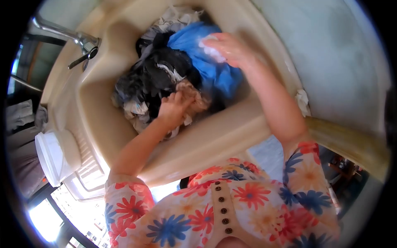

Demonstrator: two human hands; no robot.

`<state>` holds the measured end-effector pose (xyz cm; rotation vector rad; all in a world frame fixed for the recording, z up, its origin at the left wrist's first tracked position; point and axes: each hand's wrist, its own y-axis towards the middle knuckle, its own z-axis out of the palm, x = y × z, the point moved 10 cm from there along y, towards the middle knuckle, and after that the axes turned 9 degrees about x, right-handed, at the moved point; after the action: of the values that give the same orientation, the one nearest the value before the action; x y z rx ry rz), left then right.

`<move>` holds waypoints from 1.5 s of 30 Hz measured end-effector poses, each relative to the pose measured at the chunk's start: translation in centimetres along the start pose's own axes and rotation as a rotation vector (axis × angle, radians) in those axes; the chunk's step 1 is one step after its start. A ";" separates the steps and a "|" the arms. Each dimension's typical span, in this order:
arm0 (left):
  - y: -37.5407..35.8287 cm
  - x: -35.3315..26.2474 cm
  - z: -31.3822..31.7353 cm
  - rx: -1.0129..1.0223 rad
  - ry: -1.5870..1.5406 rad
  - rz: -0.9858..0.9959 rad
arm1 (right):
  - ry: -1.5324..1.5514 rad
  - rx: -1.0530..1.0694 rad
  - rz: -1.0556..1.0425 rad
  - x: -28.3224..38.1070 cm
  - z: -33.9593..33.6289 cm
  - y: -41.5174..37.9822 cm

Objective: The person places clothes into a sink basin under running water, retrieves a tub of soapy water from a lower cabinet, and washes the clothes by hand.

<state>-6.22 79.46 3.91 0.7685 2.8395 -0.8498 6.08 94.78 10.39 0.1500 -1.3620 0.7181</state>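
Observation:
A heap of wet-looking clothes fills the basin of a beige sink (215, 142). My right hand (233, 49) is closed around a soft-looking white lump (213, 50), whose exact kind I cannot make out. That lump rests against a bright blue cloth (194, 37) at the heap's right side. Lower down, my left hand (174, 108) has its fingers bent into a brown, shiny garment (197, 99), gripping it. Black clothes (163, 68) lie between the two hands, and a pale grey cloth (178, 18) sits at the far end.
A chrome tap (84, 43) with a lever stands on the sink's left rim. Left of the basin, a white bucket (51, 159) lies tilted by the ribbed drainboard (89, 155). A wall (331, 62) closes off the right, with a crumpled white piece (302, 101) at the rim.

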 end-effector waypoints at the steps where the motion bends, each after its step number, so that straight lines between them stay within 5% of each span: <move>1: -0.1 -0.2 -2.2 -0.160 -0.107 0.006 | -0.015 0.014 0.019 -0.1 -0.2 0.0; 9: -4.6 2.5 -17.5 -0.501 -1.154 0.010 | -0.076 -0.040 0.059 0.5 -1.4 -0.4; 12: -6.7 1.1 -24.8 -0.674 -1.485 0.130 | 0.123 -0.146 -0.097 0.5 -3.3 0.1; 15: -4.5 0.6 -25.9 -0.763 -1.273 0.321 | 0.280 -0.041 -0.284 1.0 -4.5 0.5; 16: -3.3 1.0 -24.2 -0.698 -1.085 0.212 | 0.277 -0.011 -0.379 1.7 -4.6 0.4; 17: -2.8 1.4 -22.5 -0.693 -0.702 0.074 | 0.542 -0.085 -0.250 1.2 -4.3 -0.3; 19: -1.0 0.4 -17.4 -0.582 -0.430 0.075 | -0.058 -0.214 -0.167 0.2 -6.2 0.0; 20: 1.7 1.7 -11.4 -0.281 -0.589 0.003 | -0.272 -0.278 -0.018 -1.0 -7.2 0.4; 21: 2.6 0.7 -8.1 -0.256 -0.469 0.124 | -0.226 -0.282 -0.022 -0.4 -6.5 -0.1; 24: 3.5 0.6 -5.8 -0.105 -0.472 0.011 | -0.121 -0.232 0.008 0.4 -5.3 -0.3; 27: 3.4 2.2 -12.3 -0.445 -0.589 -0.118 | -0.155 -0.212 0.023 0.1 -5.1 -0.2; 31: 7.0 0.8 -11.5 -0.511 -0.190 -0.293 | -0.150 -0.179 0.024 0.8 -4.8 -0.3; 34: 7.7 3.4 -11.7 -0.435 -0.617 -0.240 | -0.067 -0.189 -0.006 0.2 -5.7 0.0; 36: 5.8 5.0 -13.0 -0.340 -1.234 -0.045 | -0.044 -0.223 -0.035 0.7 -5.5 -0.2; 40: -2.9 5.3 -20.6 -0.508 -1.611 0.330 | -0.062 -0.243 -0.020 1.7 -5.3 -1.1; 42: -8.4 5.5 -23.0 -0.696 -1.654 0.424 | -0.073 -0.259 -0.002 1.5 -5.3 -1.0; 43: -10.4 2.4 -25.7 -0.504 -1.270 0.870 | -0.080 -0.267 0.006 1.5 -5.3 -0.9; 45: -10.4 -0.5 -23.8 -0.307 -1.359 0.916 | -0.047 -0.222 0.003 1.0 -5.2 -0.4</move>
<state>-9.32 84.48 29.23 0.8197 1.1760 -0.4296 10.67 97.42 10.17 -0.0120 -1.4770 0.5645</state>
